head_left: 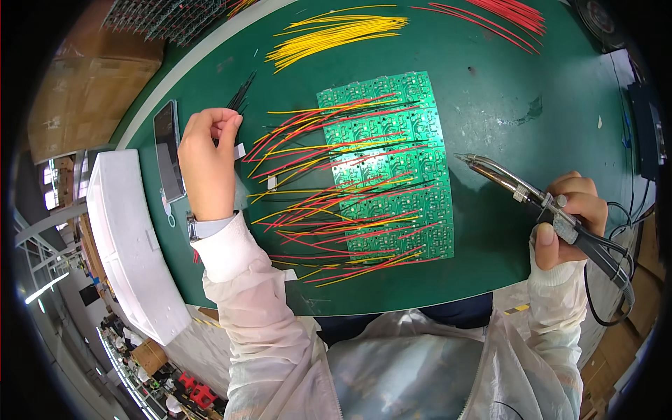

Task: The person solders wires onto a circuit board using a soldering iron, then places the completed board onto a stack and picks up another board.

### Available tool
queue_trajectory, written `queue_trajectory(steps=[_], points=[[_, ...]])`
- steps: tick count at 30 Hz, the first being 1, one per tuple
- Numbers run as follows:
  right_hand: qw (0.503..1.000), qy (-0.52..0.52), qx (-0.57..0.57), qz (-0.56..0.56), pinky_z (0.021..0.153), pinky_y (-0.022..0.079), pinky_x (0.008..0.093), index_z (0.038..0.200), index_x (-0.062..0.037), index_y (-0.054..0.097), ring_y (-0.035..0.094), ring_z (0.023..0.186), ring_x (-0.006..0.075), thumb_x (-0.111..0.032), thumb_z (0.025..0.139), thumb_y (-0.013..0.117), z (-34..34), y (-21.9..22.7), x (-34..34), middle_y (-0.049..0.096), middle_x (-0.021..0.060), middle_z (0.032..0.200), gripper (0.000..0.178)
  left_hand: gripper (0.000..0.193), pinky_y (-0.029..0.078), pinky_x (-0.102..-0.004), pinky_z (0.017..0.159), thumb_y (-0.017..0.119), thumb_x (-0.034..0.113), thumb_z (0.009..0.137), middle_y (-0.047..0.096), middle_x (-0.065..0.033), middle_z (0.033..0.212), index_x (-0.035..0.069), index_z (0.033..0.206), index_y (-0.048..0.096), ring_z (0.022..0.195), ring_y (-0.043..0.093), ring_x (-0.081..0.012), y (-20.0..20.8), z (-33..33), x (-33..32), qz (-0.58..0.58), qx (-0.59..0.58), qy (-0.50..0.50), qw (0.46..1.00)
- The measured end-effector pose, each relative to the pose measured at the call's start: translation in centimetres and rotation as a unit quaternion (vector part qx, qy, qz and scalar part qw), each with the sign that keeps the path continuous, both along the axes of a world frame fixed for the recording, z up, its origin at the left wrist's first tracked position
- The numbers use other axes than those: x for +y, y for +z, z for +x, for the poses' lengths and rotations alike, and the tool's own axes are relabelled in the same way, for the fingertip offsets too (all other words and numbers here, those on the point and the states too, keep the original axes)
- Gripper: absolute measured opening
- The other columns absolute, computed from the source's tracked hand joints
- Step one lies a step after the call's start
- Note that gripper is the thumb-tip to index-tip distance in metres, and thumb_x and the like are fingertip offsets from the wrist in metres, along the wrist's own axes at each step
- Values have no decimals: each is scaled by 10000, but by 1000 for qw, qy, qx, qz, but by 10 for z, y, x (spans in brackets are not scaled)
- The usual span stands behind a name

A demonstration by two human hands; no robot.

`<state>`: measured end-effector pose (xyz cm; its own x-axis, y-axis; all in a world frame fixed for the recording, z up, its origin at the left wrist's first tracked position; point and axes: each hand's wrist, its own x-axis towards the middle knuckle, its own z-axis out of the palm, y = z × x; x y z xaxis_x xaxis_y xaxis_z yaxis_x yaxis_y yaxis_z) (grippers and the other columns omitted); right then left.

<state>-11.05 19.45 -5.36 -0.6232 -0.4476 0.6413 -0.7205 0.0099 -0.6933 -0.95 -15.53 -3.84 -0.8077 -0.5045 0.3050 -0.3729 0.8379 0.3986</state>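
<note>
My left hand (210,154) is closed in a pinch at the near end of a small bunch of black wires (242,92); how many it grips is hidden by the fingers. My right hand (574,217) is wrapped round a soldering iron (521,190) with a metal feed tube. Its tip points left, just off the right edge of a panel of green circuit boards (437,161). Rows of red, yellow and black wires (301,150) lie over the panel, their loose ends reaching left toward my left hand.
Yellow wires (336,36) and red wires (507,17) lie in bundles at the far side of the green table (490,91). Left of my left hand are a phone (168,150) and a white foam box (122,238). Black cables (619,217) hang by my right hand.
</note>
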Motion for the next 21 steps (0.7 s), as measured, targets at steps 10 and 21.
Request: queue_trajectory(steps=[10, 21], points=[[1000, 6, 6, 8, 518, 379, 267, 867, -30, 431, 452, 571, 154, -187, 678, 660, -2, 0, 0, 457, 84, 725, 336, 69, 414, -275, 587, 595, 65, 755, 551, -65, 711, -1, 762, 578, 620, 508, -154, -7, -3, 0, -67, -18, -14, 998], [1000, 14, -2, -18, 519, 379, 266, 871, -30, 431, 465, 576, 153, -186, 680, 666, 4, 4, -1, 469, 84, 734, 341, 110, 378, -214, 735, 429, 107, 909, 482, -42, 851, 6, 947, 450, 785, 473, -106, 30, 16, 35, 39, 145, -15, 989]])
